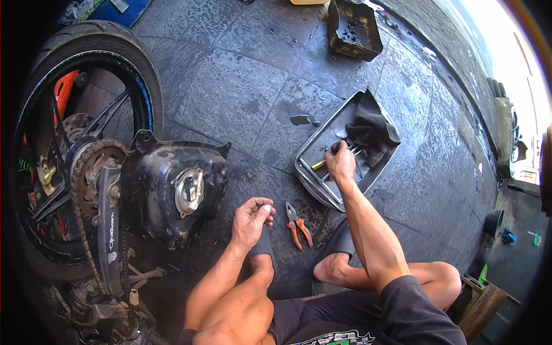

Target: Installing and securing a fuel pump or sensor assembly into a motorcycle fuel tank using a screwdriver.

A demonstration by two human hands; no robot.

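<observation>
My right hand (341,163) reaches into a grey metal tray (322,194), its fingers closed and pointing down among the tools; what they grip, if anything, is hidden. Beside it in the tray lie a yellow-handled tool (318,165), thin metal rods and a dark cloth (374,131). My left hand (252,221) hovers over my left knee with fingers curled and thumb pressed to them; I cannot make out anything in it. Between my feet, pliers (298,225) with orange handles lie on the floor. Left of my left hand is a dirty black tank-like part (155,190) with a round metal fitting (190,192).
A motorcycle wheel (150,98) with a chain and sprocket (95,172) stands at left, its swingarm (108,236) running toward me. A cut-open, grimy container (355,31) sits on the dark tiled floor (230,92) at the far side. A wooden stool (483,307) is at lower right.
</observation>
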